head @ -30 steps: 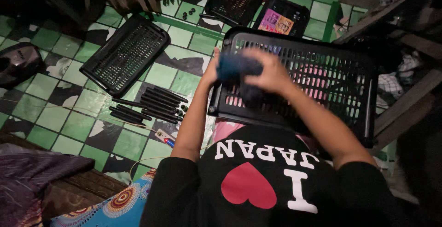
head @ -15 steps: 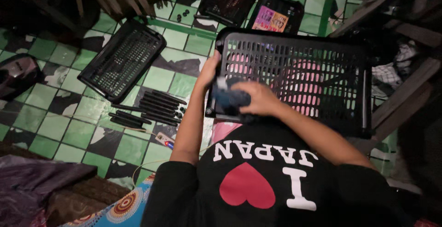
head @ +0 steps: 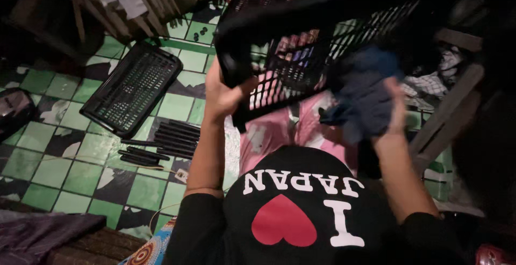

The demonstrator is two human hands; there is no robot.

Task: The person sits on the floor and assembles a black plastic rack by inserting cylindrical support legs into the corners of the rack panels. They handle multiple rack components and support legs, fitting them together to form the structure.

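left hand grasps tilted black slatted plastic tray, top cut off | right hand blurred, clutches dark blue cloth

Two black slatted plastic panels are counted: one is held up between two hands, the left hand and the right hand, and one lies flat on the tiled floor. One dark blue cloth is seen. A bundle of black rods lies on the floor, roughly ten, though an exact count cannot be made.
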